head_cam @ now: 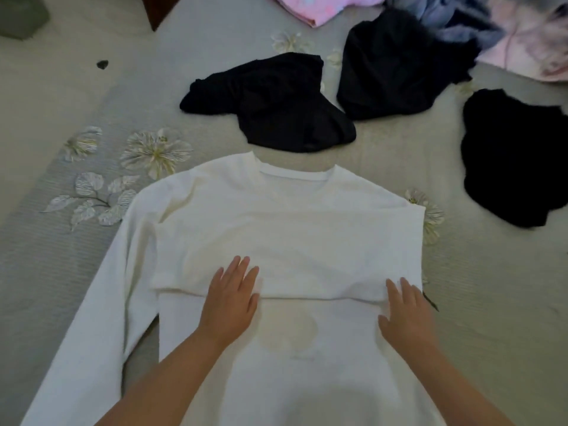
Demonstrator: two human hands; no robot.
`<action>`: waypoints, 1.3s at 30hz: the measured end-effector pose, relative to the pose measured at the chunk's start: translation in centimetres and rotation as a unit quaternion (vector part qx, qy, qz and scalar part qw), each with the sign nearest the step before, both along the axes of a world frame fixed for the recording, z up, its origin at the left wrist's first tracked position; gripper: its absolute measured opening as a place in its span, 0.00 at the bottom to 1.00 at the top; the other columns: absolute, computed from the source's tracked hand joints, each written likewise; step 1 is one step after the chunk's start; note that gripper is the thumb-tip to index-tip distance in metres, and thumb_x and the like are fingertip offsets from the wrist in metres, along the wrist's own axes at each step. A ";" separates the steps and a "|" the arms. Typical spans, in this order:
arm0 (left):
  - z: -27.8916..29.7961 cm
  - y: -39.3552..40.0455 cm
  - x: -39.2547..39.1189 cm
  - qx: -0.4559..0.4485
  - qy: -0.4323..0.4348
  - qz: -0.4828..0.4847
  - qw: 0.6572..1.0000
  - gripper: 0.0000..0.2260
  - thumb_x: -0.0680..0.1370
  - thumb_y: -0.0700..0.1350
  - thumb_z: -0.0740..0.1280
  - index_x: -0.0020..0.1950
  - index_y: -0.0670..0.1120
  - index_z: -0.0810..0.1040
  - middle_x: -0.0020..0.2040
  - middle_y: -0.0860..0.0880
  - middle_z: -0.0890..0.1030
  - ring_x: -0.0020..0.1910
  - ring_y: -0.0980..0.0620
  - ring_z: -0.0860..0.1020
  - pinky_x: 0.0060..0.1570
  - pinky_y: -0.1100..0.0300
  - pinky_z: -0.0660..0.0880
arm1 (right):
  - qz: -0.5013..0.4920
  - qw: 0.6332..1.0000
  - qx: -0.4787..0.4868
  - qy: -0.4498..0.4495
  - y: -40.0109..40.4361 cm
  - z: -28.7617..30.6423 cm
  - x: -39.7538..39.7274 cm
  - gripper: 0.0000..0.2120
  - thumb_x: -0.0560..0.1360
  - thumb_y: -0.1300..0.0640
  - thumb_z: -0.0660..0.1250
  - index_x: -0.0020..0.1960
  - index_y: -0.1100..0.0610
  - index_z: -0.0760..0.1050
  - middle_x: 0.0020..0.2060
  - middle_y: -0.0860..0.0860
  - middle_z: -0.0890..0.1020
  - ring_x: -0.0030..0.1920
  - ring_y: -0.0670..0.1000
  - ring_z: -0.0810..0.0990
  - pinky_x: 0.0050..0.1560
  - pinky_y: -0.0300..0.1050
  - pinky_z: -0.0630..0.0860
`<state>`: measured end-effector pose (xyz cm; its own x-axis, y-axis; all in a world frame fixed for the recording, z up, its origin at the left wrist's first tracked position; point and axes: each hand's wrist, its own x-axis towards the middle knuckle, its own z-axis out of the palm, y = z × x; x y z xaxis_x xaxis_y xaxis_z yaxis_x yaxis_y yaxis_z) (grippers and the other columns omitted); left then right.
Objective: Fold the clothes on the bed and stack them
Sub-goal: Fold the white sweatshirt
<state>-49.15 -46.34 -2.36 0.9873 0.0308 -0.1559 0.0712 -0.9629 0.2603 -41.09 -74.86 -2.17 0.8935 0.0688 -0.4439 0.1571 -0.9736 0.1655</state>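
On the bed (pixel 399 167), both hands, left (pixel 230 298) and right (pixel 405 312), press flat, grip released, on a white long-sleeved shirt (pixel 276 216) below 3 black garments (pixel 276 103).

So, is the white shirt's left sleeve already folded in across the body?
No, the left sleeve of the white shirt lies stretched out on the bed, while both hands press a sleeve folded across the chest.

Grey-green cushion (pixel 21 15): far-left corner. Small dark scrap (pixel 102 64): right of cushion. Dark wooden corner (pixel 156 10): further right.
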 end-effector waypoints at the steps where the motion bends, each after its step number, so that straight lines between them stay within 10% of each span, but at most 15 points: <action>1: -0.6 -0.8 1.2 0.002 0.002 -0.020 1.000 0.19 0.70 0.46 0.57 0.49 0.38 0.82 0.52 0.39 0.81 0.51 0.39 0.80 0.42 0.40 0.76 | -0.015 1.000 -0.015 -0.007 -1.3 -0.4 0.4 0.34 0.77 0.49 0.58 0.75 0.55 0.44 0.75 0.55 0.49 0.74 0.55 0.51 0.71 0.48 0.54; 6: -2.8 -6.0 7.8 -0.022 -0.042 -0.082 0.995 0.20 0.66 0.39 0.75 0.55 0.35 0.79 0.58 0.36 0.78 0.57 0.36 0.76 0.52 0.39 0.72 | -0.163 0.969 0.178 -0.054 -5.4 -2.4 1.9 0.27 0.75 0.60 0.63 0.72 0.62 0.58 0.63 0.62 0.71 0.61 0.61 0.70 0.58 0.52 0.67; 8: -3.7 -8.8 10.9 -0.020 -0.020 -0.103 0.994 0.21 0.76 0.44 0.64 0.68 0.39 0.68 0.70 0.40 0.66 0.71 0.43 0.63 0.68 0.47 0.58 | -0.193 0.940 0.272 -0.071 -6.1 -3.2 2.2 0.22 0.75 0.64 0.63 0.68 0.63 0.66 0.58 0.60 0.76 0.56 0.59 0.75 0.53 0.48 0.68; 12: -4.9 -15.0 17.9 -0.042 0.001 -0.110 0.993 0.22 0.81 0.50 0.52 0.73 0.43 0.57 0.75 0.46 0.57 0.74 0.49 0.52 0.70 0.53 0.46 | -0.268 0.865 0.390 -0.164 -6.8 -4.0 2.1 0.10 0.73 0.68 0.63 0.55 0.63 0.76 0.43 0.55 0.80 0.41 0.52 0.75 0.37 0.36 0.63; 20: -4.6 -25.9 29.0 -0.049 0.035 -0.078 0.995 0.20 0.79 0.53 0.56 0.64 0.40 0.69 0.62 0.41 0.73 0.61 0.42 0.70 0.56 0.51 0.67 | -0.138 0.864 0.374 -0.307 -8.6 -6.5 2.2 0.10 0.65 0.67 0.57 0.38 0.68 0.77 0.33 0.60 0.77 0.37 0.50 0.72 0.37 0.39 0.68; 32: -7.3 -28.7 31.8 -0.107 -0.069 -0.105 0.986 0.09 0.79 0.45 0.58 0.41 0.46 0.72 0.42 0.45 0.76 0.47 0.46 0.73 0.38 0.59 0.60 | -0.258 0.836 0.308 -0.375 -9.5 -8.8 2.4 0.14 0.63 0.63 0.54 0.37 0.62 0.79 0.34 0.58 0.77 0.40 0.52 0.66 0.42 0.47 0.61; 39: -5.9 -24.7 26.8 -0.088 -0.131 -0.104 0.982 0.20 0.78 0.43 0.59 0.68 0.38 0.67 0.66 0.37 0.70 0.66 0.39 0.67 0.63 0.50 0.59 | -0.200 0.896 0.264 -0.295 -10.4 -7.4 2.5 0.19 0.65 0.62 0.53 0.45 0.61 0.82 0.45 0.62 0.81 0.44 0.64 0.80 0.39 0.54 0.73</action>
